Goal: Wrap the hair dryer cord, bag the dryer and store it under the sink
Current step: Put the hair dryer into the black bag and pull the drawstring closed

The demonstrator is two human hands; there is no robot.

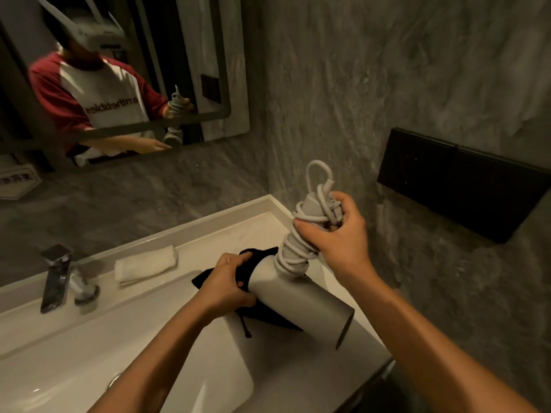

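Right now the grey, tube-shaped hair dryer (301,296) is held in the air above the right end of the white stone bench (190,231), its barrel slanting down toward the near right corner and its handle pointing up toward the grey marbled wall. The right hand (337,234) is closed around the upper part of the handle, its fingers pinning the pale grey cord (298,251), which is wound in several loose turns around the handle, with one small loop standing up above the fist. The left hand (229,281) is closed on the black cloth drawstring bag (262,314), gripping its bunched fabric against the far end of the barrel; the rest of the bag hangs beneath the dryer, a thin black drawstring dangling down over the white basin (89,353). Whether any of the barrel is already inside the bag cannot be told, since the left hand covers that end. Toward the back edge of the bench a folded white towel (146,265) lies flat, just right of the chrome faucet (58,278), which stands at the back of the basin. A mirror (208,84) on the wall above the back edge reflects the person holding the dryer. A black rectangular panel (459,186) is fixed to the side wall, beyond the right end of the bench.
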